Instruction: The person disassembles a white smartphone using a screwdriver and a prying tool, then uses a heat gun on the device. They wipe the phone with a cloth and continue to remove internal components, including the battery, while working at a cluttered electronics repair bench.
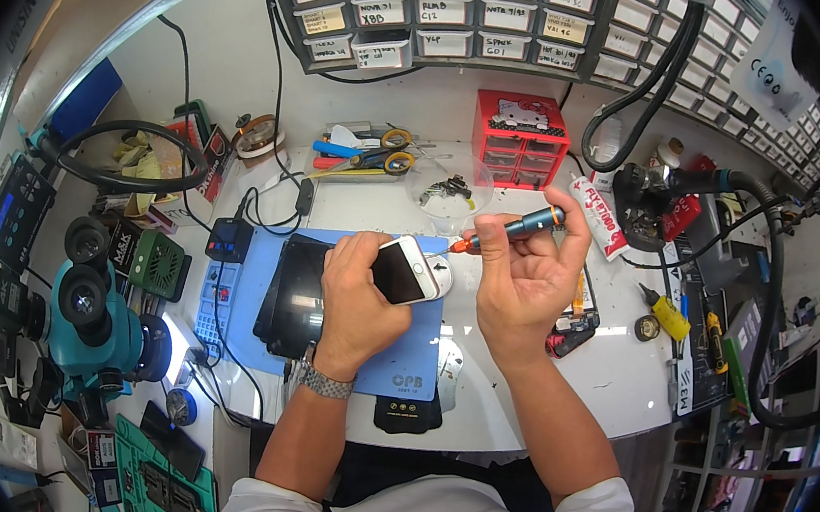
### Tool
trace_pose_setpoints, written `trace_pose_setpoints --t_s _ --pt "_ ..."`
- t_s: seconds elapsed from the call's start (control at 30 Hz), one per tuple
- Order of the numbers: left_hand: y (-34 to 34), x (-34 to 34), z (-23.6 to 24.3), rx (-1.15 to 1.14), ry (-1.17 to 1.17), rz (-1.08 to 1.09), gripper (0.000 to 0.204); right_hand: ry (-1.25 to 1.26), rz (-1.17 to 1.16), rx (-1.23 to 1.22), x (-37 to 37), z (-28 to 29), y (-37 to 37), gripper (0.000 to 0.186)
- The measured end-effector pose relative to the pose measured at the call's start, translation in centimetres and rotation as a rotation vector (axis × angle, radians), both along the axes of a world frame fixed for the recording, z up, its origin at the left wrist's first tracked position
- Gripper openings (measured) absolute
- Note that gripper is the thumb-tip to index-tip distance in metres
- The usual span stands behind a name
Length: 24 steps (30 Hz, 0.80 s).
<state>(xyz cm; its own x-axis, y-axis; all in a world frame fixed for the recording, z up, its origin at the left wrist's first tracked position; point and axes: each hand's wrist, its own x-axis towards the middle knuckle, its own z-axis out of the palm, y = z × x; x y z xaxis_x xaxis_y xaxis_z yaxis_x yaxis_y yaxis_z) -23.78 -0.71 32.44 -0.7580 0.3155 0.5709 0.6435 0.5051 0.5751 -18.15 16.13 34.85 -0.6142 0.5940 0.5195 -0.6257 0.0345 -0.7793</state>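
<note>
My left hand (356, 300) is closed round a white-framed smartphone (396, 276), tilted above the blue work mat (390, 358). My right hand (530, 292) grips a small screwdriver (536, 223) with a dark blue and orange handle, between thumb and fingers. Its thin shaft points left toward the phone's home-button end. Whether the tip touches the phone's edge is too small to tell. Beside my left hand, dark flat panels (290, 294) lie stacked on the mat. A disassembled phone (579, 317) lies to the right of my right hand, partly hidden by it.
A clear dish (480, 199) of small parts stands beyond the mat, near a red drawer box (520, 158). A teal microscope (93, 314) stands at left. Hand tools (370, 154) lie at the back; a glue tube (599, 220) and yellow bottle (668, 316) are at right.
</note>
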Motion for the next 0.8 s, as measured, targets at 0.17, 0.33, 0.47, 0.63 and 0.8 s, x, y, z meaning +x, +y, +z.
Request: trace_pose_setpoints --t_s 0.17,0.33,0.47,0.63,0.8 --pt "-0.1 0.1 0.0 -0.016 -0.017 0.021 0.043 0.067 -0.006 0.153 -0.1 -0.6 1.1 0.07" --pt "0.0 0.4 0.3 -0.052 -0.063 0.025 0.041 0.04 0.171 -0.097 0.3 1.0 0.5 0.071" --pt "0.0 0.5 0.3 -0.052 -0.091 0.025 0.04 0.005 0.047 0.138 -0.2 -0.5 1.6 0.066" --pt "-0.1 0.4 0.1 -0.066 -0.087 0.036 0.042 -0.005 0.222 -0.174 -0.5 0.3 0.9 0.084" --pt "-0.1 0.5 0.2 -0.104 -0.079 0.053 0.043 -0.185 0.134 0.042 -0.6 -0.9 0.8 0.108"
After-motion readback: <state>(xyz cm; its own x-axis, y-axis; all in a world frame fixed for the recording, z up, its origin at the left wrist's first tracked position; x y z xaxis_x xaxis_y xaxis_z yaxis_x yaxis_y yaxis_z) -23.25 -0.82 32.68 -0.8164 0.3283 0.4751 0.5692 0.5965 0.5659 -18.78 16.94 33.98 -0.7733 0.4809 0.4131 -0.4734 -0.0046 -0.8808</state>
